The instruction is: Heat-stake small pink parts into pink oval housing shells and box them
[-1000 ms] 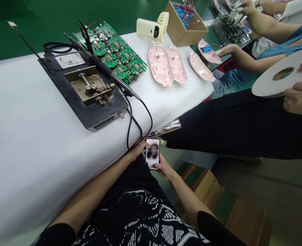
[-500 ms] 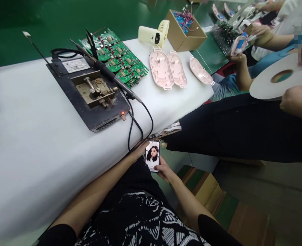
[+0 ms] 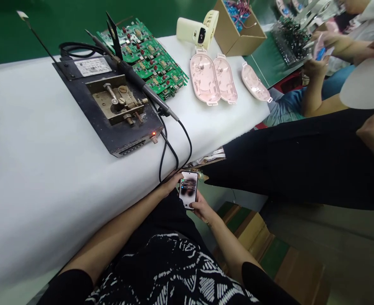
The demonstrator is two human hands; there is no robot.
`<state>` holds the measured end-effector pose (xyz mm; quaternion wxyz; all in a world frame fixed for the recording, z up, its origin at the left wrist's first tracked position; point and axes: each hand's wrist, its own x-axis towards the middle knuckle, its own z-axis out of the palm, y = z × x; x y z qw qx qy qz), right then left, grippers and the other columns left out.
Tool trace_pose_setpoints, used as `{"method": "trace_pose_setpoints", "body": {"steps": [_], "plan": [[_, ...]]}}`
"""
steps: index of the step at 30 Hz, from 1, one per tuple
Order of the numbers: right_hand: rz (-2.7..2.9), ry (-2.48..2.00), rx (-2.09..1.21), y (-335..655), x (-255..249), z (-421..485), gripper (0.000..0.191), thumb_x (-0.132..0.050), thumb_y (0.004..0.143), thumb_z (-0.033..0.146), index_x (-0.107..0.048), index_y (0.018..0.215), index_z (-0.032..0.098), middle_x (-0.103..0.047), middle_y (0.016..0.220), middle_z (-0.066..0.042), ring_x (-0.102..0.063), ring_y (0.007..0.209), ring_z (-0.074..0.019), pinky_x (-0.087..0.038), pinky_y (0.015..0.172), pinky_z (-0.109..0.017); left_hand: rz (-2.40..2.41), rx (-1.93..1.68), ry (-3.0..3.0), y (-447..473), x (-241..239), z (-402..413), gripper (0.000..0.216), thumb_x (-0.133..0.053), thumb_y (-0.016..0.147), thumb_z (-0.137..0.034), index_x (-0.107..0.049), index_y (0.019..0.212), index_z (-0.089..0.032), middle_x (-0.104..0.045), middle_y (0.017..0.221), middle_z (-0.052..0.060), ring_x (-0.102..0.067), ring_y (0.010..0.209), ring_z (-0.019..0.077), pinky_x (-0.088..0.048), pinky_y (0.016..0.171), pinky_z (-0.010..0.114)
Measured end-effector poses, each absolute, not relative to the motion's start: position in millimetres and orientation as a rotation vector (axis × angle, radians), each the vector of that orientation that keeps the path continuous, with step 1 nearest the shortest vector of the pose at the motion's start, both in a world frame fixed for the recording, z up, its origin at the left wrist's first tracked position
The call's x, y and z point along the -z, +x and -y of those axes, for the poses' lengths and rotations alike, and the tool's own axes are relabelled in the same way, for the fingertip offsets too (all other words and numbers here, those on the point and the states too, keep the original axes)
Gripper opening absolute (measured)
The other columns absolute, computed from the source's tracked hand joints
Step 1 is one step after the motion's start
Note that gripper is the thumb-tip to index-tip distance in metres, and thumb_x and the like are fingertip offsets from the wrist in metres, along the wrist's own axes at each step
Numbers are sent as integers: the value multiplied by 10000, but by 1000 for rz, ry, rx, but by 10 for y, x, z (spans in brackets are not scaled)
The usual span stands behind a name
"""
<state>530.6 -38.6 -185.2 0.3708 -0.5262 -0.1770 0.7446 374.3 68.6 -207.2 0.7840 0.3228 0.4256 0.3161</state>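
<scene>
Glass-fronted smartphone [image 3: 188, 190] gripped between both hands just off counter [image 3: 47, 178] edge; left hand [image 3: 171, 183] curled round phone's left side, right hand [image 3: 202, 210] cupping lower right side, neither spread. Soldering station [image 3: 111, 137] on counter beyond phone.

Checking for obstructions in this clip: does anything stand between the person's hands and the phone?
Nothing visible does: the left hand and right hand both touch the slim glass-screened smartphone directly. The thin black cables lie beyond it, clear of the hands.
</scene>
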Motion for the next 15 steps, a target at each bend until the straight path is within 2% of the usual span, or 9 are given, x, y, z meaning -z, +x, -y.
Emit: {"method": "trace_pose_setpoints", "body": {"steps": [3,8,15], "plan": [[470,-1370,-1896,5304,1890,402,814,-751,534,82,-530,1293,279,-698,1272,-54,-691,1108,-253,-557,900,-353,-917,-698,699,3746,2105,-681,339,-580,716,-321,-735,980,-176,-734,991,58,-640,1017,244,-489,906,326],[480,-1408,-1888,5305,1921,423,843,-807,553,116,-504,1317,300,-704,1239,-47,-712,1026,-244,-577,853,-362,-925,-712,705,3749,2184,-673,349,-581,718,-318,-741,988,-166,-734,1020,74,-624,1073,261,-463,982,352],[486,-1431,-1887,5316,1953,440,844,-833,546,134,-502,1305,295,-712,1209,-52,-720,975,-252,-589,800,-369,-914,-699,692,3746,2191,-672,368,-585,707,-320,-736,1006,-167,-739,1027,71,-635,1046,263,-480,965,359]]}}
